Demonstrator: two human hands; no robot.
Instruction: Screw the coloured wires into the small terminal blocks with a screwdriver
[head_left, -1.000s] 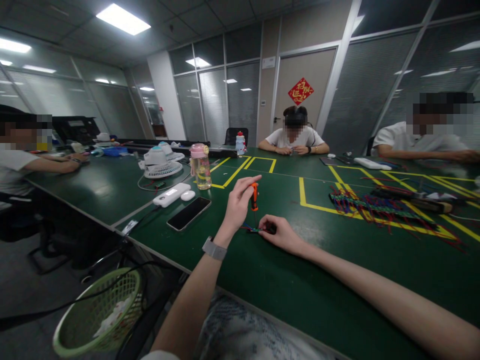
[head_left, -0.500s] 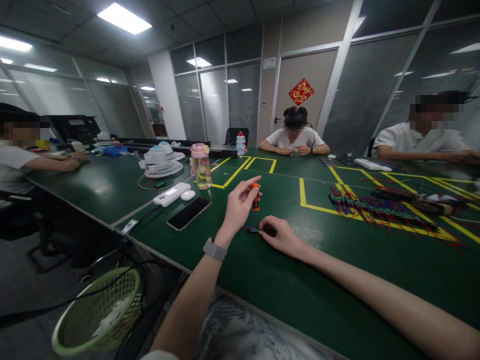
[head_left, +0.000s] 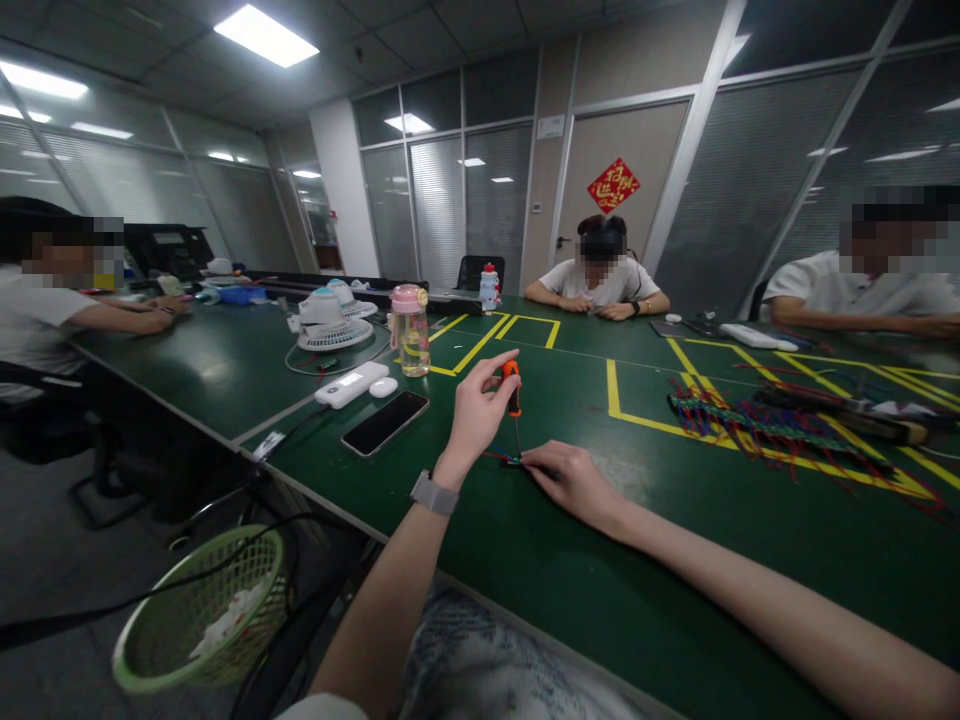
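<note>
My left hand (head_left: 477, 412) grips a small orange-handled screwdriver (head_left: 512, 388) upright, its thin shaft pointing down at a small dark connector (head_left: 512, 461) with red and blue wires on the green table (head_left: 570, 560). My right hand (head_left: 570, 478) rests on the table just right of it, fingers pinched on that connector and pressing it down. A grey watch sits on my left wrist.
A black phone (head_left: 385, 422), a white power bank (head_left: 351, 385), a pink-capped bottle (head_left: 409, 331) and two small fans (head_left: 327, 319) lie to the left. A heap of coloured wires (head_left: 757, 428) lies right. Three other people sit around the table. A green basket (head_left: 201, 612) stands lower left.
My left hand's fingers curled closer round the screwdriver handle, and my right fingers flattened over the connector. The view shifted slightly; both hands stay in place.
</note>
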